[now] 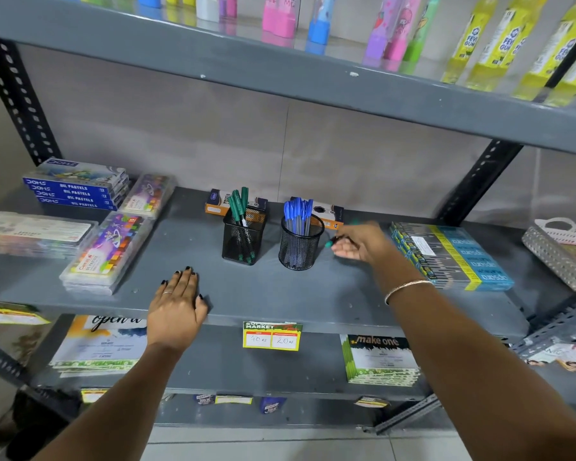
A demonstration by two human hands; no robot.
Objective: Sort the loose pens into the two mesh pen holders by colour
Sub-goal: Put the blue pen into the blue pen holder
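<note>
Two black mesh pen holders stand on the grey shelf point(263, 294). The square holder point(243, 242) on the left has several green pens point(239, 204) in it. Several blue pens point(298, 211) fill the round holder point(299, 249) beside it. Just right of the round holder, my right hand point(359, 242) is shut on a green pen point(330, 243), whose tip sticks out to the left. My left hand point(177, 304) lies flat on the shelf's front edge, fingers apart, holding nothing.
Oil pastel boxes point(77, 188) and crayon cases point(110, 251) lie at the left of the shelf. Two pen cartons point(220, 202) sit behind the holders. A stack of teal pencil boxes point(453, 257) lies at the right, with a white basket point(562, 247) beyond. A price tag point(272, 336) hangs on the shelf's front edge.
</note>
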